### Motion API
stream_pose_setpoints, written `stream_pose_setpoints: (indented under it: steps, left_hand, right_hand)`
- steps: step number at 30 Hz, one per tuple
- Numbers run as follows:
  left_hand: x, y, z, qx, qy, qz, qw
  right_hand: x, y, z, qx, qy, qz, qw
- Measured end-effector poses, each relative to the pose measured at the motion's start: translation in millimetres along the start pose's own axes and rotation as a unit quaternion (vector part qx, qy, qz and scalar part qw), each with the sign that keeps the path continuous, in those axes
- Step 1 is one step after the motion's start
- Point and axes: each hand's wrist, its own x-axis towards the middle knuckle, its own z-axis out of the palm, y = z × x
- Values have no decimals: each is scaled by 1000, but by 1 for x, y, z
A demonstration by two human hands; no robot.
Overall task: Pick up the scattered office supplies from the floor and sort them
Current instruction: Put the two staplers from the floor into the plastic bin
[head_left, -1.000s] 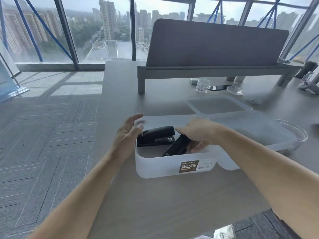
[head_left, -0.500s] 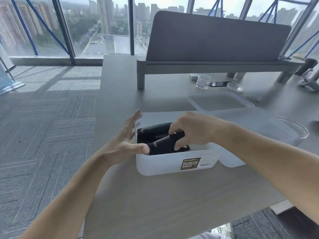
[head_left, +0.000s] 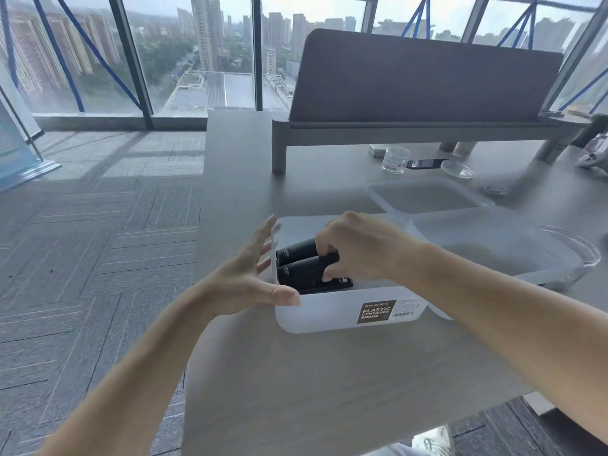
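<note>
Two black staplers side by side inside a frosted plastic box (head_left: 329,312) on a grey desk (head_left: 296,373), right hand (head_left: 358,248) fingers curled round the near stapler (head_left: 299,274), far stapler (head_left: 296,250) untouched, left hand (head_left: 243,278) fingers spread wide, thumb apparently touching the box corner.

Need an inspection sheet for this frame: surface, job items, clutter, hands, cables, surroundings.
Surface: grey desk, container near its left edge.
Job's things: far stapler and near stapler, both black, side by side in the container.
Clutter: lid, jar, phone and dish behind the container.
Hands: right hand grips the near stapler; left hand open, thumb at the container's front left corner.
Cables: nothing seen.
Surroundings: screen on the desk, windows beyond, carpet to the left.
</note>
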Motion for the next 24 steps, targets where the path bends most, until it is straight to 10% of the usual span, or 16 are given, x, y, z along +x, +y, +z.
stream_pose_setpoints:
  steps: [16, 24]
  left_hand:
    - [-18, 35, 3, 97, 39, -42, 994]
    - [-47, 111, 69, 290, 132, 133, 938]
  right_hand:
    - [-10, -9, -6, -62, 24, 37, 997]
    - [-155, 20, -65, 50, 93, 147, 984]
